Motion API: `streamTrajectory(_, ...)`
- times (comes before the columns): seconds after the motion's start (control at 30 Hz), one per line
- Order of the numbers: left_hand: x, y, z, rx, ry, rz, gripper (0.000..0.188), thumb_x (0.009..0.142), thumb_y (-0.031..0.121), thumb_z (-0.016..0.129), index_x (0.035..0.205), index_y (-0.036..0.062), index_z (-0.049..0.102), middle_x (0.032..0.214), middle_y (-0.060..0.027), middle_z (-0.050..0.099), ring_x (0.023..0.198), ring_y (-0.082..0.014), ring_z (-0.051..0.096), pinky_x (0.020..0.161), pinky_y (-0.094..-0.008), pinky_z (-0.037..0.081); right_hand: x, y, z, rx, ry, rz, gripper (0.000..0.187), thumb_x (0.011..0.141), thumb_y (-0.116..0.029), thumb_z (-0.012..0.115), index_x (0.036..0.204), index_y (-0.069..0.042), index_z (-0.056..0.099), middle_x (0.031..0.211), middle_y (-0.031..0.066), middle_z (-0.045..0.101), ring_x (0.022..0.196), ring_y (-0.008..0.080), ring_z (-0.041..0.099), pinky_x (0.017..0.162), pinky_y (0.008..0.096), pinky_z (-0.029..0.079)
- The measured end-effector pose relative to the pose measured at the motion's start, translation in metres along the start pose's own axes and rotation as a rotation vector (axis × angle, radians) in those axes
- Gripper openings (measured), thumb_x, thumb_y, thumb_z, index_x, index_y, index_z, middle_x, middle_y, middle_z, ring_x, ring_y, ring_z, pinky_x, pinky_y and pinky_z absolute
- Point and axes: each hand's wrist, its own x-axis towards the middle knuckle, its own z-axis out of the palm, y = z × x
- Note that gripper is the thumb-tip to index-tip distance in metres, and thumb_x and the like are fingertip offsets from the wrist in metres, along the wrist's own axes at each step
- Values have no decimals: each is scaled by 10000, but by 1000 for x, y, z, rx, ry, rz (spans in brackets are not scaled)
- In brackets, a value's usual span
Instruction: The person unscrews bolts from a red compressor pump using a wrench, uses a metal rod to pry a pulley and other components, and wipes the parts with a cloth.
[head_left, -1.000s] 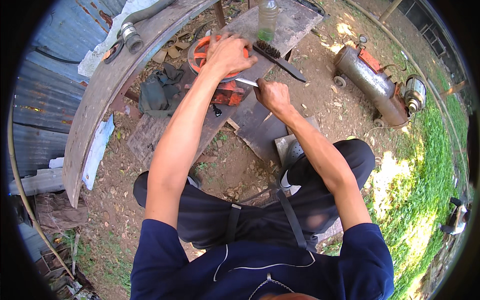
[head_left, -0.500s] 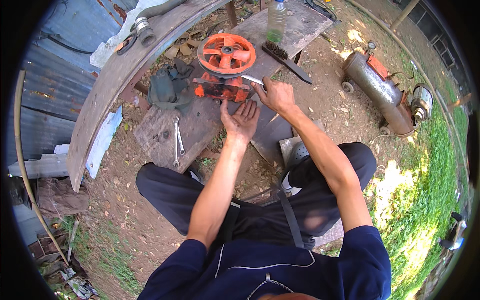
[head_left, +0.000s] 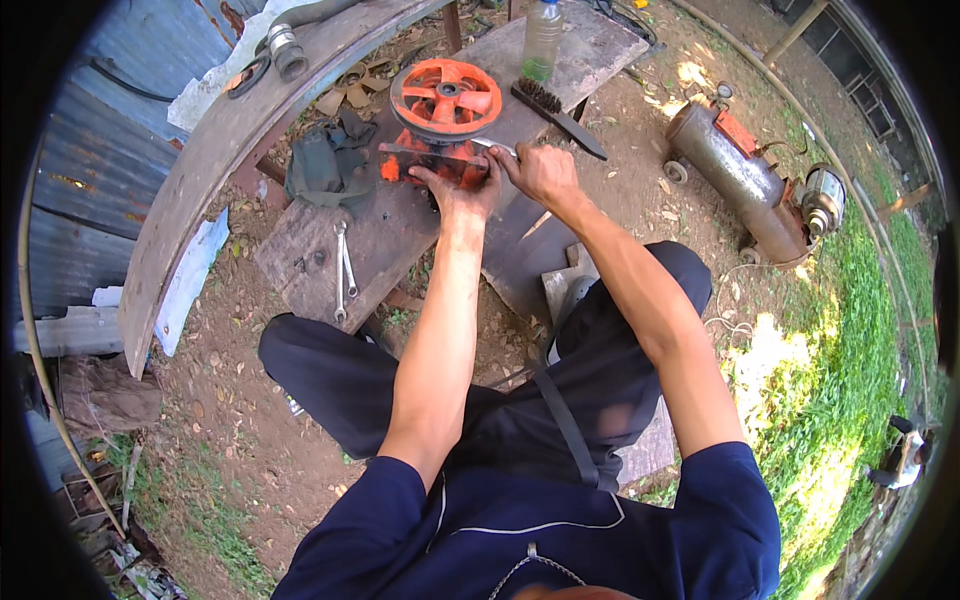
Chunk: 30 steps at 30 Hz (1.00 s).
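Observation:
An orange machine part with a dark, flat-sided base [head_left: 430,163] stands on the wooden bench, topped by a spoked orange pulley wheel [head_left: 474,101]. My left hand [head_left: 462,192] grips the near side of this base, thumb on the left and fingers at the right corner. Close beside it, my right hand [head_left: 545,178] is closed around a slim silver metal tool [head_left: 486,143]. The tool's far end goes in under the pulley and is hidden, so its kind does not show. Two silver wrenches [head_left: 342,265] lie on the bench's near left part.
Behind my right hand lies a wire brush [head_left: 572,127], with a clear plastic bottle [head_left: 540,50] beyond. A dark green cloth [head_left: 325,165] sits left of the machine. A curved plank [head_left: 190,210] bounds the left side; a rusty tank [head_left: 735,165] rests on the ground at right.
My left hand has gone from lying open, palm up, before the base to gripping it. My right hand stays on the silver tool. The whole view has shifted slightly.

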Motion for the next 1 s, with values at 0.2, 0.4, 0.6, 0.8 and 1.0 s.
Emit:
streamTrajectory(0.2,5,13,19,91,159,-88,1106,718,971,122,1082,76,661,1003,-121,656,887,-282,539,811,-439,472,-7,-6,0,11,-91,60,655,978,-567,454,707,-17,686,645,252,648,658,413,686,607,497,552)
streamTrajectory(0.4,5,15,18,109,172,-105,1106,700,985,151,1112,99,668,1093,-110,652,958,-289,529,885,-487,456,-20,-9,13,29,-2,58,585,1006,-502,445,758,-10,641,637,258,637,627,434,667,575,521,540)
streamTrajectory(0.6,6,11,14,64,151,-88,1074,695,979,276,1179,83,617,1169,-146,601,1036,-313,522,879,-464,498,-5,7,6,-58,-15,-47,596,998,-527,445,760,-18,644,632,243,648,608,427,672,560,514,551)
streamTrajectory(0.8,13,12,11,9,78,-191,1172,597,1030,273,1212,82,586,1178,-142,558,989,-306,523,809,-413,505,3,9,10,-83,-17,-77,587,989,-542,459,740,-44,645,617,235,639,595,428,663,547,511,543)
streamTrajectory(1.0,14,2,12,-99,124,-159,1173,582,1012,370,1155,7,570,1105,-151,570,933,-300,533,735,-402,526,13,23,14,-114,-12,-166,552,980,-529,490,743,-52,635,607,217,635,578,405,657,531,503,529)
